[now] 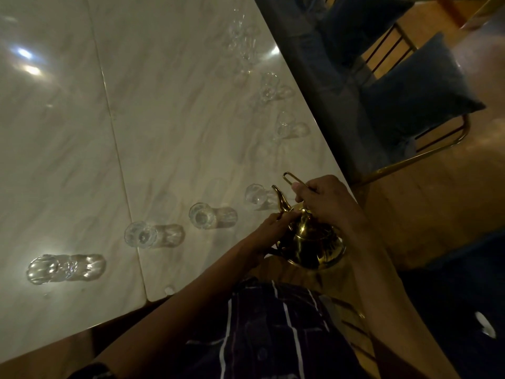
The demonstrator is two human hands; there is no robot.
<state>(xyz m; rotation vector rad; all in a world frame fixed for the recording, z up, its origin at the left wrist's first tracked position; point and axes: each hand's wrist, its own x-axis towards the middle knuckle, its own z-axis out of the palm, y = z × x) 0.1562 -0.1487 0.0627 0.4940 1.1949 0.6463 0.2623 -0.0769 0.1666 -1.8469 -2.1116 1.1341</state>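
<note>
A shiny gold teapot (pixel 311 242) hangs just off the near corner of the white marble table (pixel 164 132). My right hand (pixel 325 203) grips its thin wire handle from above. My left hand (pixel 269 233) holds the pot's side near the base of the spout, which points at the nearest clear glass (pixel 255 196). More clear glasses stand in a curved row along the table: one (pixel 202 216) beside it, another (pixel 142 236) further left, and one (pixel 41 269) at the far left.
Several more glasses (pixel 269 87) line the right table edge toward the back. Blue cushioned chairs with gold frames (pixel 418 105) stand right of the table on a wooden floor. My striped dark shirt (pixel 267 332) fills the bottom middle.
</note>
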